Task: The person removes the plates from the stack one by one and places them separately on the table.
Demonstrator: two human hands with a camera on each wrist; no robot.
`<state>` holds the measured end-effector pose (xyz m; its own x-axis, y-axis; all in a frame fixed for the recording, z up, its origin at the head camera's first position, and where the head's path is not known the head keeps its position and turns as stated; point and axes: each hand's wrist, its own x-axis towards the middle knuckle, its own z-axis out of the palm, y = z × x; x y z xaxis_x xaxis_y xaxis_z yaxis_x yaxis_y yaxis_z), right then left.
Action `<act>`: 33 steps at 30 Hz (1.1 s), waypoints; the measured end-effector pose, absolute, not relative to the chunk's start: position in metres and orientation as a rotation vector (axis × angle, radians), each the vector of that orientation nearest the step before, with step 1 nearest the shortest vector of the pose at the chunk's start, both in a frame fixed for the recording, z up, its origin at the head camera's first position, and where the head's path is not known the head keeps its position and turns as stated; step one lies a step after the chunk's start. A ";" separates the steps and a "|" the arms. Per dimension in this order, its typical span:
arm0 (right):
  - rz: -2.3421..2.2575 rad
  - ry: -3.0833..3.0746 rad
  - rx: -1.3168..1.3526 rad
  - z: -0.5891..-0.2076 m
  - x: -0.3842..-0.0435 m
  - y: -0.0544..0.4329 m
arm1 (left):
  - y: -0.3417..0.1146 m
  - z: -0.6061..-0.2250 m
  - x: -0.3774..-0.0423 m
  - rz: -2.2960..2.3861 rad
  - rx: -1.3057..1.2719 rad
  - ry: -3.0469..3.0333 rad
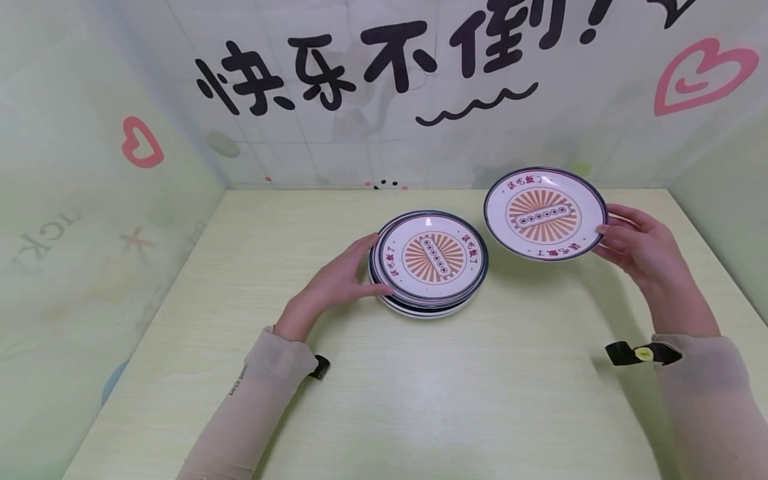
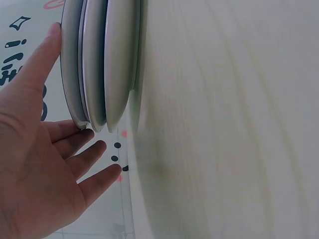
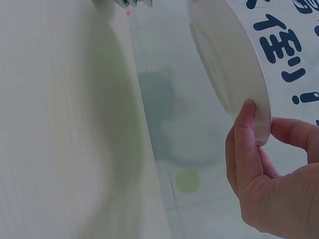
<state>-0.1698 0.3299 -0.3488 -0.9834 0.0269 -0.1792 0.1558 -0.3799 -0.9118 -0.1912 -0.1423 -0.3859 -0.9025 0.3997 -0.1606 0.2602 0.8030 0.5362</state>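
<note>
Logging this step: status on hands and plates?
Right hand pinches raised plate by its rim. Left hand touches edge of plate stack. No obstruction visible between plate and stack.

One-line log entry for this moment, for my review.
right hand: holds raised plate by rim | left hand: touches plate stack | stack: on table

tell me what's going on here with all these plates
A person's right hand grips the edge of a single plate, fingers beneath and thumb on top, holding it up off the table. The left hand touches the left side of a stack of plates that sits on the table. The lifted plate is to the right of the stack, and its face carries a similar sunburst print to the top plate's.
</note>
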 end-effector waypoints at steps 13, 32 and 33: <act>-2.613 1.604 0.301 -0.349 -0.168 0.339 | -0.142 -0.385 -0.190 0.759 0.514 2.726; -2.705 1.529 0.424 -0.351 -0.166 0.357 | -0.143 -0.386 -0.192 0.758 0.517 2.728; -2.715 1.518 0.431 -0.351 -0.166 0.358 | -0.143 -0.386 -0.193 0.758 0.518 2.729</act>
<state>-0.1657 0.3579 -0.3512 -0.9623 0.1314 -0.2382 0.1342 -0.5324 -0.8358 -0.1926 -0.1426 -0.3862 -0.9020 0.4037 -0.1529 0.2670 0.8000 0.5373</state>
